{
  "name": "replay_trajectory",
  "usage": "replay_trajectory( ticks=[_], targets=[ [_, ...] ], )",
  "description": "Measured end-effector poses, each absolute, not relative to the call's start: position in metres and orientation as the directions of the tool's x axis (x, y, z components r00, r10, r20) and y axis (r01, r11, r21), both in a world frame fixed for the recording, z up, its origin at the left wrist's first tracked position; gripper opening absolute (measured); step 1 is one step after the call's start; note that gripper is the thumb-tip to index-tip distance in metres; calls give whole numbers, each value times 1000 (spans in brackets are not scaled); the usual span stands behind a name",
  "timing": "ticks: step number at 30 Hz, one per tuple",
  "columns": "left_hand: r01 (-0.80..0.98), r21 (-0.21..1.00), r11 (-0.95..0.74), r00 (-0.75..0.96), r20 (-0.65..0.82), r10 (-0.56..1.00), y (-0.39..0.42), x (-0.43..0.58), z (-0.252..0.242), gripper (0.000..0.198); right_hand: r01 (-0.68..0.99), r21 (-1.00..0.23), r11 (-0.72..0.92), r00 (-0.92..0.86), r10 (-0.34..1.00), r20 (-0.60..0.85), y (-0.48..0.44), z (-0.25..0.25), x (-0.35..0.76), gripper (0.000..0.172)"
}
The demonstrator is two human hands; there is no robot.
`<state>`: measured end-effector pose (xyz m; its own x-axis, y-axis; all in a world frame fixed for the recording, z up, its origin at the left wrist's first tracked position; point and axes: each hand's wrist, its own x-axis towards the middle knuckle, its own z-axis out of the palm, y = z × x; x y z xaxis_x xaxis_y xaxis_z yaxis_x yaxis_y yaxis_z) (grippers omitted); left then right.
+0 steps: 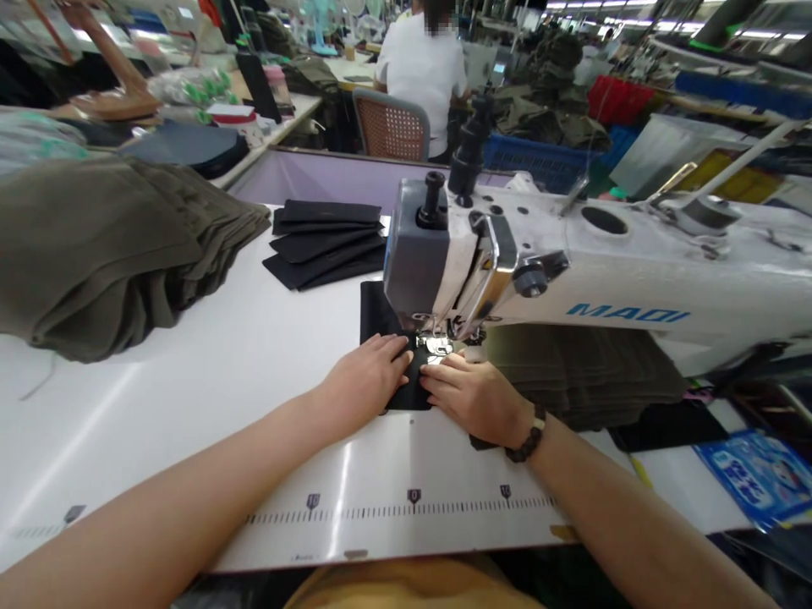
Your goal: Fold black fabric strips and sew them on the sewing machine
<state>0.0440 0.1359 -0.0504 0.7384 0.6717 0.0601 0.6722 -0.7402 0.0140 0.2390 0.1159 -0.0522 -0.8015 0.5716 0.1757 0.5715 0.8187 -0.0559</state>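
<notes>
Fingers of the left hand [359, 381] lie outstretched on the black fabric piece [414, 391], pressing from above without clasping it; those of the right hand [473, 393] reach over its other side, and I cannot tell from my end whether the hidden thumb pinches an edge. The fabric lies flat on the white table [254, 372], partly under the head of the sewing machine [602, 279], with the presser foot [437, 345] just beyond the fingertips. I judge it light and not fragile, soft enough to bend yet firm enough to lie smooth, perhaps because it is layered. On this glossy surface I would expect it to slide easily, so flat pressure on both sides should steer it better than a pinch, which might pucker it. I would keep contact on the near half, clear of the foot. For lifting a piece from the fanned black stack [330, 241] to the left, a folded edge looks like the surest hold.
</notes>
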Motion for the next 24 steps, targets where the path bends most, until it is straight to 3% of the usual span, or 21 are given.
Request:
replay_trajectory(
  ticks=[7,24],
  targets=[
    [678,120,-726,720,91,688,146,40,-51,25,678,-53,733,-716,675,180,111,-50,236,22],
    [665,187,-724,713,131,689,153,37,-60,24,720,-54,692,-680,719,147,112,-52,234,22]
  ],
)
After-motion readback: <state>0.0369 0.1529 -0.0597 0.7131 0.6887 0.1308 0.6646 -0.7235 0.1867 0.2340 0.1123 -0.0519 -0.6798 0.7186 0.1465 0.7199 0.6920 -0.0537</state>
